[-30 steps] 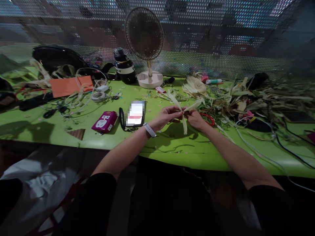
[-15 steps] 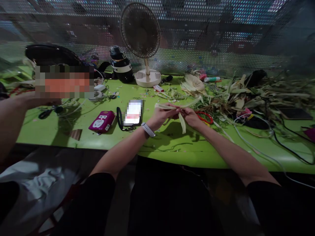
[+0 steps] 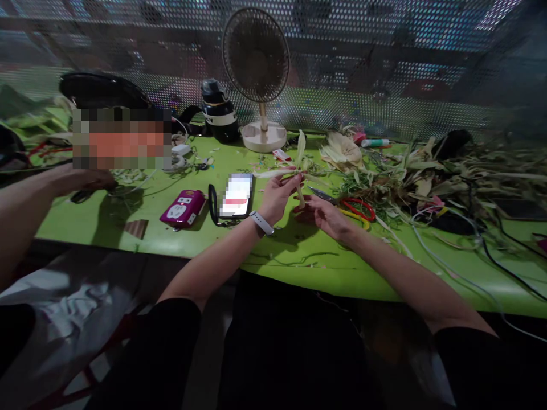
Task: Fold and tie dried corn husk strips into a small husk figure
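Pale corn husk strips (image 3: pixel 301 149) cross each other in my left hand (image 3: pixel 276 196), which pinches them where they meet. One strip points up, one sticks out to the left and another hangs down. My right hand (image 3: pixel 327 216) has its fingertips around the lower end of the hanging strip, just below and to the right of my left hand. Scissors (image 3: pixel 359 209) with red and yellow handles lie on the green table (image 3: pixel 222 245), right behind my right hand. Their blades point left.
A phone (image 3: pixel 237 193) and a purple power socket (image 3: pixel 183 209) lie to the left. Behind stand a fan (image 3: pixel 264 136) and a dark bottle (image 3: pixel 220 117). Husks and grass (image 3: pixel 397 182) are heaped at right beside cables. Another person's hand (image 3: pixel 92 177) works at far left.
The husk strips have turned, so one now stands upright and one hangs down. My right hand has moved lower and away from my left, uncovering the scissors. The view has shifted slightly.
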`<state>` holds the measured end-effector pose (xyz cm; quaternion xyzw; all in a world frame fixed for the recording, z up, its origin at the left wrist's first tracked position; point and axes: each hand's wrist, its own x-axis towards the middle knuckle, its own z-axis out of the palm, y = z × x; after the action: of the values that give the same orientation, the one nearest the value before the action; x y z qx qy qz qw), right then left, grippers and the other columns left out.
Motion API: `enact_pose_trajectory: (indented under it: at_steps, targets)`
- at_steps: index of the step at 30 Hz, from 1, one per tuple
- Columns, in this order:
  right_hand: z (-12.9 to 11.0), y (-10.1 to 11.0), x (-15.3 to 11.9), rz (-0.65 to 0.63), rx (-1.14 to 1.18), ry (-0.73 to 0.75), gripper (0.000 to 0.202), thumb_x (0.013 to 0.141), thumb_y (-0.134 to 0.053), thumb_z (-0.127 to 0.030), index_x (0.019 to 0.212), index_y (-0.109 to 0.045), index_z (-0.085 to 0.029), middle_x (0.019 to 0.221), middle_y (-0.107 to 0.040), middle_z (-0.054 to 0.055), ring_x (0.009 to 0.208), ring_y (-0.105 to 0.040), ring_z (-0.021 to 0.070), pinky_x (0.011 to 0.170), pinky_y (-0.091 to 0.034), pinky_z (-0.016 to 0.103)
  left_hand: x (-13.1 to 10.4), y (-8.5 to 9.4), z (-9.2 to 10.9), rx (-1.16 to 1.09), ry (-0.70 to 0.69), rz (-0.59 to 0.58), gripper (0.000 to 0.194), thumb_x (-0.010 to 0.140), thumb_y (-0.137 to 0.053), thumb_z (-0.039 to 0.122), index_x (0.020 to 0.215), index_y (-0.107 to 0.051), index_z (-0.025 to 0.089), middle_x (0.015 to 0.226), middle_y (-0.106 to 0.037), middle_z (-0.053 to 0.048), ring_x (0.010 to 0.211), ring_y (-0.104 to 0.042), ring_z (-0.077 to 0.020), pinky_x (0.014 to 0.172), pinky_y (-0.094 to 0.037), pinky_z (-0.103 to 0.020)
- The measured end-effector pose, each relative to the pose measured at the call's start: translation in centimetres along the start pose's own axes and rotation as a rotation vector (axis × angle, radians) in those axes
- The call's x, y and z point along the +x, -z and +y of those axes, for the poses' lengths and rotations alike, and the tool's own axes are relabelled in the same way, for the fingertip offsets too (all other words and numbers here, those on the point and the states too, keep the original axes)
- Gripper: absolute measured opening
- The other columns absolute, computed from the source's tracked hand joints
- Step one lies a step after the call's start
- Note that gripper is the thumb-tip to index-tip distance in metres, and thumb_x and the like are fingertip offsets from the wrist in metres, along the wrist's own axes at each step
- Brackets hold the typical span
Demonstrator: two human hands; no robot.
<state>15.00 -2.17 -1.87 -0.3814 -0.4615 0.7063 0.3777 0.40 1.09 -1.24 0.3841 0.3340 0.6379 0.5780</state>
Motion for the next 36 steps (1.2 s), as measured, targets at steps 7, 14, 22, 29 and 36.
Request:
enact_pose_trajectory:
  at_steps: [7, 14, 22, 29, 36]
  targets:
    - [-0.1, 1.6, 0.1, 0.252, -0.745, 0.474, 0.042, 0.085, -0.06, -0.063, 0.087, -0.065, -0.021, 0.076, -0.063, 0.003, 0.071, -0.059, 0.0181, 0.071, -0.051, 0.034, -0.1, 0.2, 0.1, 0.121, 0.024, -0.02, 0.034, 0.07, -0.082, 0.026, 0.098, -0.065, 0.019, 0.095, -0.077, -0.003, 0.094, -0.072, -0.0162, 0.085, -0.055, -0.031]
    - [-1.4, 2.5, -0.3, 0.453, -1.296, 0.865, 0.036, 0.101, -0.042, -0.047, 0.095, -0.068, -0.022, 0.098, -0.067, 0.012, 0.097, -0.06, 0.0261, 0.09, -0.046, 0.041, -0.2, 0.0, -0.1, 0.142, 0.02, -0.137, 0.032, 0.07, -0.079, 0.02, 0.1, -0.068, 0.016, 0.088, -0.077, -0.005, 0.093, -0.071, -0.0158, 0.09, -0.052, -0.031]
    - [-0.9, 3.5, 0.6, 0.512, -1.205, 0.879, 0.044, 0.099, -0.039, -0.058, 0.089, -0.063, -0.023, 0.09, -0.068, 0.009, 0.086, -0.061, 0.0238, 0.08, -0.046, 0.035, -0.6, -0.2, -0.3, 0.126, 0.129, -0.214, 0.032, 0.068, -0.069, 0.008, 0.099, -0.07, 0.017, 0.085, -0.075, -0.003, 0.084, -0.067, -0.0129, 0.083, -0.051, -0.03]
    - [-0.9, 3.4, 0.4, 0.536, -1.09, 0.717, 0.046, 0.093, -0.043, -0.068, 0.083, -0.055, -0.024, 0.076, -0.067, 0.006, 0.065, -0.059, 0.021, 0.062, -0.038, 0.031, -0.8, -0.1, -0.5, 0.116, 0.156, -0.268, 0.029, 0.064, -0.065, 0.006, 0.09, -0.071, 0.016, 0.082, -0.072, -0.001, 0.078, -0.063, -0.0109, 0.077, -0.049, -0.027]
    - [-1.2, 2.7, 0.1, 0.531, -0.998, 0.648, 0.039, 0.091, -0.049, -0.062, 0.08, -0.05, -0.025, 0.068, -0.064, 0.003, 0.06, -0.058, 0.0195, 0.059, -0.037, 0.03, -0.8, -0.1, -0.2, 0.116, 0.178, -0.295, 0.028, 0.065, -0.083, 0.025, 0.088, -0.073, 0.015, 0.081, -0.073, -0.002, 0.074, -0.064, -0.0107, 0.073, -0.048, -0.025]
